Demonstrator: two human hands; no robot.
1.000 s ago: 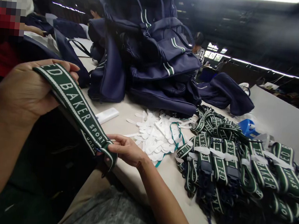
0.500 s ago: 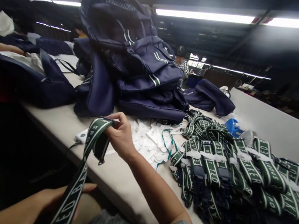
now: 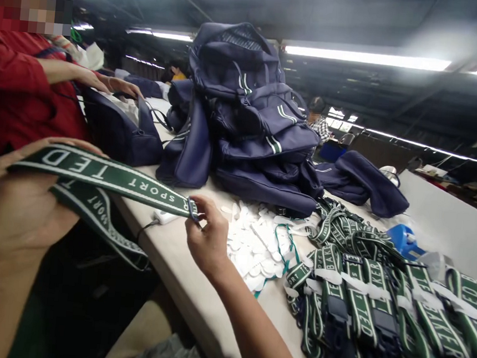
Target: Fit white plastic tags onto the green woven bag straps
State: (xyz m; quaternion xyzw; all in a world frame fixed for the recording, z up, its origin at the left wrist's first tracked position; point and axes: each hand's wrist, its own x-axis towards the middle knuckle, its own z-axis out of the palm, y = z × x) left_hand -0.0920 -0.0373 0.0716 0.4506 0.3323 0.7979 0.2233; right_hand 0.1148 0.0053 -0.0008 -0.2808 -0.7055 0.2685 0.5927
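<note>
One green strap (image 3: 105, 175) lay across the loosely curled left hand (image 3: 18, 215), lower left; at centre, the right hand (image 3: 210, 240) pinched its dark slider (image 3: 193, 209). Gentle, even pull was advisable against twisting. White pieces (image 3: 253, 250) lay beyond.

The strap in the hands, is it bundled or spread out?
Spread out: one length of the strap runs between the left hand and the right hand, while another part hangs below it.

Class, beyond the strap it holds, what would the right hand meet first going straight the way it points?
Past the green strap, the right hand would probably meet the upright navy bag left of the bag pile, though depth is unclear.
</note>
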